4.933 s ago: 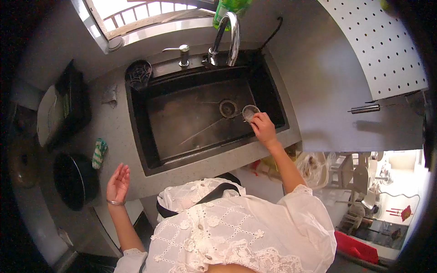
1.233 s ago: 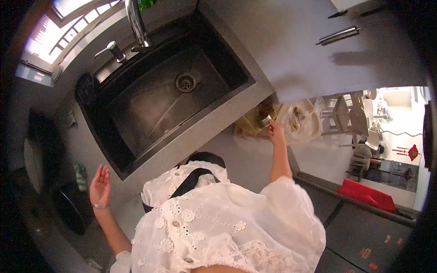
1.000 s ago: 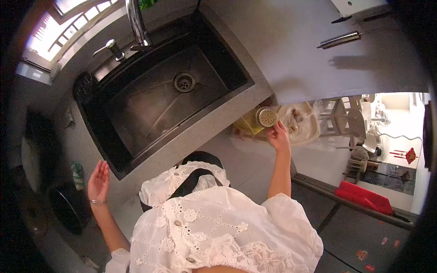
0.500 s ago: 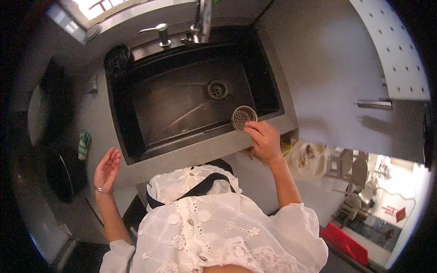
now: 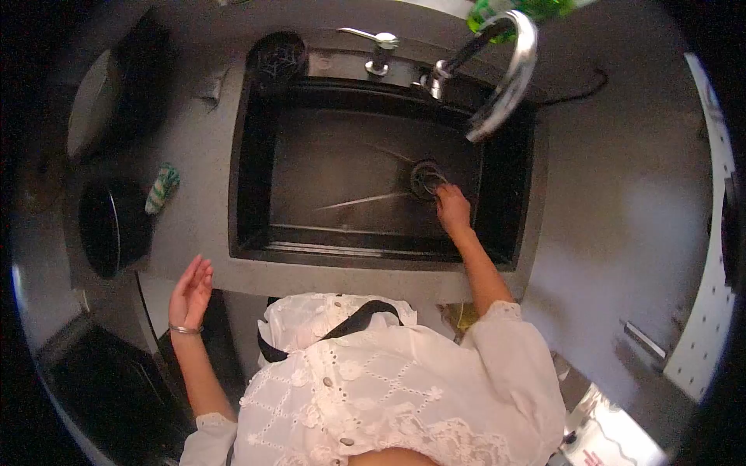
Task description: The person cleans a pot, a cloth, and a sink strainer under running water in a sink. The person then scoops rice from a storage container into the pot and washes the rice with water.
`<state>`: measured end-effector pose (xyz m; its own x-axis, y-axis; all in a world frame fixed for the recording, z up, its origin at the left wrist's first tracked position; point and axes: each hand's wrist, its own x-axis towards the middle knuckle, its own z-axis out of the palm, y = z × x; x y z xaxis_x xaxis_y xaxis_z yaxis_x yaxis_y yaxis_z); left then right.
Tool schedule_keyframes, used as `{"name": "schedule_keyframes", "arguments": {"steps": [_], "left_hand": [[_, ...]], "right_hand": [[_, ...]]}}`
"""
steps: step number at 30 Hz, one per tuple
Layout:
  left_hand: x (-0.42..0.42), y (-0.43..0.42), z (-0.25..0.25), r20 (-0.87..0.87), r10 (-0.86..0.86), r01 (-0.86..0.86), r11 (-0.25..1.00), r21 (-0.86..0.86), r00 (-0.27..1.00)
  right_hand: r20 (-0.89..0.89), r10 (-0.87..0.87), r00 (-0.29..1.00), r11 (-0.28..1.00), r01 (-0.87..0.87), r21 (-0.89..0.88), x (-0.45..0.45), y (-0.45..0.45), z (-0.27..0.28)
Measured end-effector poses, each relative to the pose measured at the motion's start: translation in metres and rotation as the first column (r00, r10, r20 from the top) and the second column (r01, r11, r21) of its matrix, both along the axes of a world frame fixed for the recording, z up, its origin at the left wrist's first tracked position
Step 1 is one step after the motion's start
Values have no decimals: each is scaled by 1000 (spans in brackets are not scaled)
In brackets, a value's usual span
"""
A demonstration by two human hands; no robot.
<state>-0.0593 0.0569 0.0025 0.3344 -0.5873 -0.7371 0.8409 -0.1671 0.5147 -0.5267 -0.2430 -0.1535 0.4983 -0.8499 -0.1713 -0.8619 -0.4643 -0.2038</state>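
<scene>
My right hand (image 5: pixel 454 211) reaches down into the dark sink (image 5: pixel 342 163), its fingers closed on the rim of a round sink strainer (image 5: pixel 437 182). The strainer sits at the drain opening (image 5: pixel 420 179), looking slightly tilted; whether it is seated in the hole I cannot tell. My left hand (image 5: pixel 191 293) hangs near the front edge of the counter, palm turned up and fingers stretched, with nothing in it.
A curved metal faucet (image 5: pixel 519 74) arches over the sink's right back, and a soap dispenser (image 5: pixel 380 56) stands behind the basin. On the left counter lie a green-and-white cloth (image 5: pixel 162 188) and a dark round pot (image 5: pixel 113 229). A green bottle (image 5: pixel 497 17) is at the back.
My right hand has carried the strainer from above the sink's front edge down to the drain. My left hand stays open beside the counter. The view has turned.
</scene>
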Motion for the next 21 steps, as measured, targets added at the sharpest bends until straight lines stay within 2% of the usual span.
{"name": "schedule_keyframes", "arguments": {"steps": [3, 5, 7, 9, 12, 16, 18, 19, 20, 21], "left_hand": [[-2, 13, 3, 20, 64, -65, 997, 39, 998], [0, 20, 2, 20, 79, -80, 995, 53, 997], [-6, 31, -3, 16, 90, -91, 995, 44, 996], [-8, 38, -10, -10, 119, -119, 992, 36, 993], [-9, 36, -11, -29, 147, -145, 988, 56, 989], [-2, 37, -21, -53, 150, -149, 988, 30, 987], [2, 39, -32, -54, 97, -99, 995, -28, 994], [10, 41, -33, -30, 90, -91, 994, -57, 996], [10, 37, -26, -13, 82, -83, 995, -60, 997], [9, 32, -18, 12, 82, -81, 995, -55, 997]], "right_hand": [[-298, -40, 954, 994, 69, 86, 9, -9, -67], [-348, -48, 936, 974, 122, 192, -3, -9, -127], [-388, 20, 922, 961, 89, 261, -2, -9, -125], [-406, 155, 901, 949, -22, 314, 0, -11, -105], [-260, 140, 955, 959, -66, 276, -8, -5, -74], [-156, 27, 987, 957, 20, 291, -30, -3, -51], [-93, -32, 995, 961, 56, 270, -36, 0, -37], [-65, -97, 993, 936, 113, 333, -31, -2, -26], [103, -99, 990, 964, 70, 255, -38, 0, -33], [131, -180, 975, 941, 132, 311, -11, 6, 11]]}}
